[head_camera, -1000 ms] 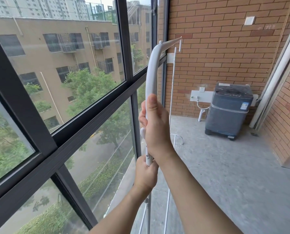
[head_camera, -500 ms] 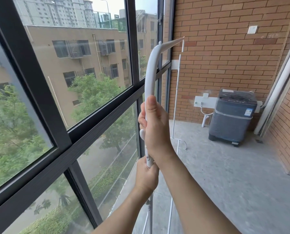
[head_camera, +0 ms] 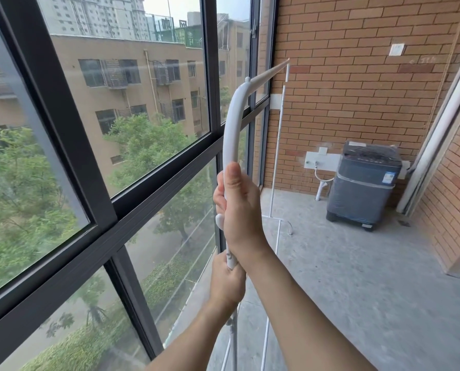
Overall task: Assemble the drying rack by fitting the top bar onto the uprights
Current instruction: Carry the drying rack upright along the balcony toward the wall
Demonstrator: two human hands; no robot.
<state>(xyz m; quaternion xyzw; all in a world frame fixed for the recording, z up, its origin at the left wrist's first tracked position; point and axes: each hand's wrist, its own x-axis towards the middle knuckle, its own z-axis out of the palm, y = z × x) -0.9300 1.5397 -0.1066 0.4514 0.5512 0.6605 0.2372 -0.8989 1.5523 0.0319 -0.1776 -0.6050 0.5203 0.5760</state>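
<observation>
A white top bar (head_camera: pixel 230 124) curves up from my hands and runs away toward the brick wall, its far end meeting the far upright (head_camera: pixel 277 145). My right hand (head_camera: pixel 239 210) is wrapped around the bar's curved lower end. Just below it, my left hand (head_camera: pixel 227 282) grips the near upright (head_camera: pixel 233 336), a thin white pole going down out of view. The joint between bar and near upright is mostly hidden by my hands. The rack's white base tubes (head_camera: pixel 279 223) lie on the floor.
A large dark-framed window (head_camera: pixel 100 199) stands close on the left. A wrapped grey washing machine (head_camera: pixel 363 183) sits by the brick wall (head_camera: pixel 357 89) at the back. Bare concrete floor (head_camera: pixel 357 277) spreads to the right. A white pipe (head_camera: pixel 438 135) leans at the right wall.
The view has shifted slightly right and down, so the rack sits a bit further right. Both hands keep the same grip on bar and upright.
</observation>
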